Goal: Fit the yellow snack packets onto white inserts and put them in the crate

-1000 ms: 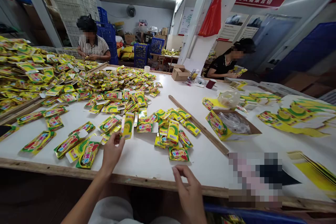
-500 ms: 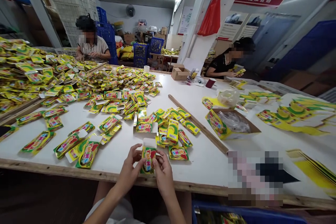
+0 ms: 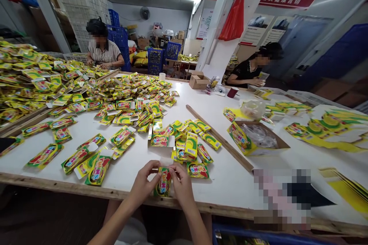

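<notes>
Both the left hand [image 3: 146, 180] and right hand [image 3: 182, 182] hold one carton [image 3: 163, 188], having shifted up toward its white flap [image 3: 166, 161], which suggests closure is under way.

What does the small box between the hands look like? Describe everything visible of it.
The small box looks like thin, glossy printed card, yellow and green with red patches and large colourful lettering along its length. A white flap extends from its far end, apparently unfolded. The printed face is up, the long side pointing away from the person. It is by the wooden table edge; whether it rests there is unclear. The left hand and right hand pinch its sides towards the far end.
</notes>
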A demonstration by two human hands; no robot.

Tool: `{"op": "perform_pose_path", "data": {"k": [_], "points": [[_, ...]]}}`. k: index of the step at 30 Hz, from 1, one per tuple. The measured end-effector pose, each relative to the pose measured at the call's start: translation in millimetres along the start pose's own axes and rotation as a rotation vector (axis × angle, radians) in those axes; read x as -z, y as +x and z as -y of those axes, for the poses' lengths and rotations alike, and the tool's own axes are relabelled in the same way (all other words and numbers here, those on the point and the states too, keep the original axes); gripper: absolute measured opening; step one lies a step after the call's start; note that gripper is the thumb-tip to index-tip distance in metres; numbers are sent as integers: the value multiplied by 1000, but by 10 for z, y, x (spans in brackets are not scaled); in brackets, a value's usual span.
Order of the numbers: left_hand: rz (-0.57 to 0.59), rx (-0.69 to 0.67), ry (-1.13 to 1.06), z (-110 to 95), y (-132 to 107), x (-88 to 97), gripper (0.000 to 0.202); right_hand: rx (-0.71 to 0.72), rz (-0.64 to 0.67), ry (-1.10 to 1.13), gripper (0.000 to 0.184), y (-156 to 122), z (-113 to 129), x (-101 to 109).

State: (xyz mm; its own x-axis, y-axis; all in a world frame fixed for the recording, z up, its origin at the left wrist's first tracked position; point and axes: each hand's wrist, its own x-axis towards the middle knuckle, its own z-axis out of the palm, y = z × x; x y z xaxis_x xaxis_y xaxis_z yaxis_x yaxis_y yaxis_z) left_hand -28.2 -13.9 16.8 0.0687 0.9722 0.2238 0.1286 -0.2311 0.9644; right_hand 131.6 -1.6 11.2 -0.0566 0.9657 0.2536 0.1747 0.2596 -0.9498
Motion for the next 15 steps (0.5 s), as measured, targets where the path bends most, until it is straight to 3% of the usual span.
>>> {"op": "perform_pose_path", "data": {"k": [5,11,15], "points": [[-72,-48,-45,19,34,-33,18,12,-114,104,24,-16,13,-88],[-71,-111,88,-69,15,-11,12,77,3,-8,12,-72,112,-88],[-81,-75,71,-98,10,-1,13,92,-45,-57,14,-67,166,-117]]}}
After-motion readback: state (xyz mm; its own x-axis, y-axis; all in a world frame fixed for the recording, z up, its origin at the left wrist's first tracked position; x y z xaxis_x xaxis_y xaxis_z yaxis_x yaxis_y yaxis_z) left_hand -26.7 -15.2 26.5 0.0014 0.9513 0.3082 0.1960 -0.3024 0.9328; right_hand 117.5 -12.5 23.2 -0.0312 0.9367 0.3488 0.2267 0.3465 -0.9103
